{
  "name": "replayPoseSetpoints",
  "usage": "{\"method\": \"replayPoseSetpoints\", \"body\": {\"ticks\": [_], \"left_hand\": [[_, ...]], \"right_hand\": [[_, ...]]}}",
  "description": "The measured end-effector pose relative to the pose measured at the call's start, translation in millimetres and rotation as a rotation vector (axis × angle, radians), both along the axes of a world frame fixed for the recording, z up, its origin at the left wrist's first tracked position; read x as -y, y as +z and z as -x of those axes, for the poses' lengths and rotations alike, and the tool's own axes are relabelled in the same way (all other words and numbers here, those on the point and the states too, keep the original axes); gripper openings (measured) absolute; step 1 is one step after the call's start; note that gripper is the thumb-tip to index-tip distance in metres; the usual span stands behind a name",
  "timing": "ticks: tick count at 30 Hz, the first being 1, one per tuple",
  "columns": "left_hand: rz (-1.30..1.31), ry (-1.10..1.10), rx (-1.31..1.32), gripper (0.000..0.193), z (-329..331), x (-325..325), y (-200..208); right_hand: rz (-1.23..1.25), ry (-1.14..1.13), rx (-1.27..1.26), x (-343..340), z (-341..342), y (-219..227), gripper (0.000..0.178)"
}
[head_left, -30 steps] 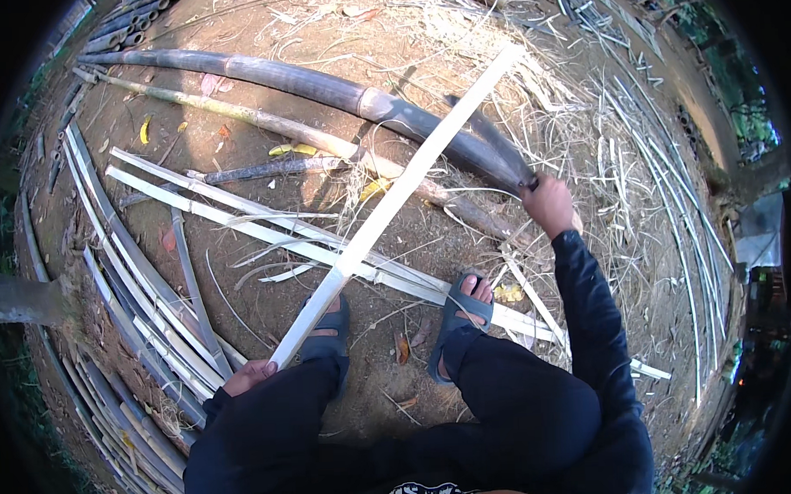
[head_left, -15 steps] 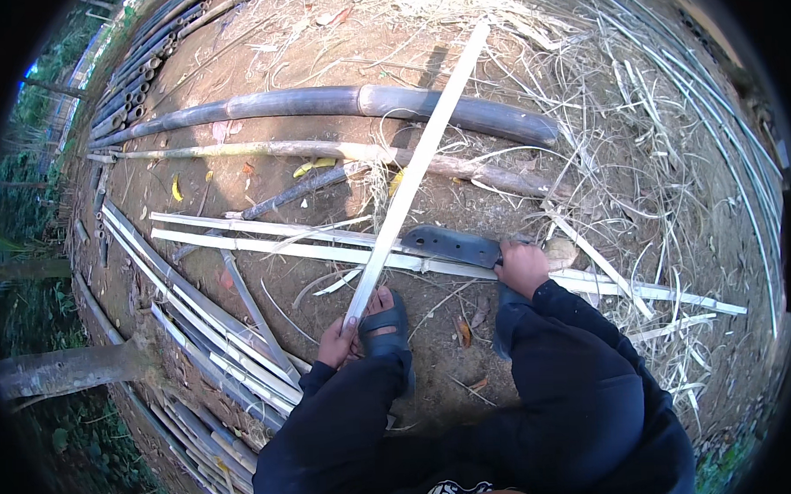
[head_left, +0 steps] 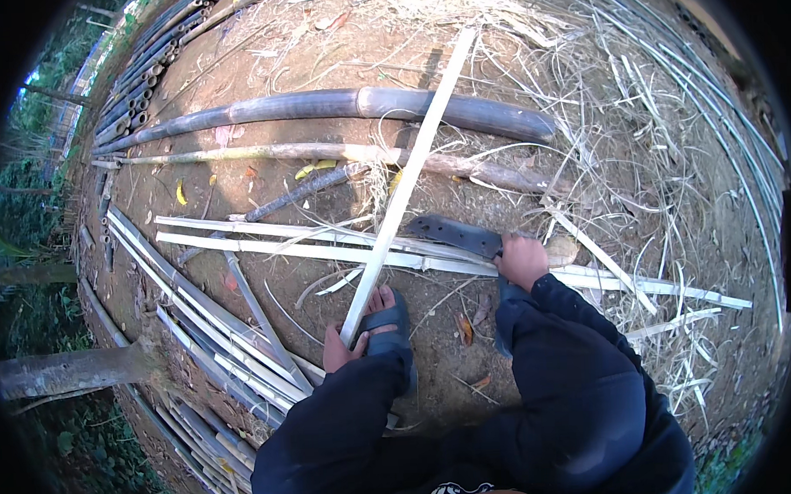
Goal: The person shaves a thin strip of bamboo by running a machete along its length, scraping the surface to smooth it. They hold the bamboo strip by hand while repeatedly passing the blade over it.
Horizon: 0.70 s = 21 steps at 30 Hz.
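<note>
Since a second ago, the right hand (head_left: 525, 261), gripping a dark blade (head_left: 456, 235), has moved nearer the feet (head_left: 386, 320). A long, pale, straight strip (head_left: 417, 159), near end in the left hand (head_left: 339, 348), slants across darker poles (head_left: 299, 106).

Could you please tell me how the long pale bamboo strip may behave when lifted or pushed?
The pale bamboo strip is probably light for its length, since only the left hand grips it, near one end. It may be fairly stiff, as it looks nearly straight. Its narrow, flat-looking shape suggests sliding rather than rolling.
</note>
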<state>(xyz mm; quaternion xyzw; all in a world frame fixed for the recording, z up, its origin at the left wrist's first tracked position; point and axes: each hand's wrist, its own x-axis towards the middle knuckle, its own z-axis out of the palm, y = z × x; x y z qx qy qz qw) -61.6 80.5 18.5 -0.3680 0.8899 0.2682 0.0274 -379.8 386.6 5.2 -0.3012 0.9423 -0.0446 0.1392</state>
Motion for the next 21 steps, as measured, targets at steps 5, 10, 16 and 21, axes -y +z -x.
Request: {"method": "replayPoseSetpoints", "body": {"ticks": [5,10,16,21], "left_hand": [[0.086,0.037,0.051,0.061,-5,-10,-9],[0.063,-0.081,0.086,0.049,47,-33,-101],[0.182,-0.165,0.274,0.044,58,-35,-190],[0.255,-0.244,0.319,0.044,63,-41,-196]], "right_hand": [[-0.025,-0.016,0.009,-2,1,-1,0.031],[-0.039,-0.024,0.021,-2,1,2,0.031],[-0.021,-0.006,-0.009,7,-1,1,0.031],[-0.045,-0.027,-0.013,-4,1,0,0.030]]}}
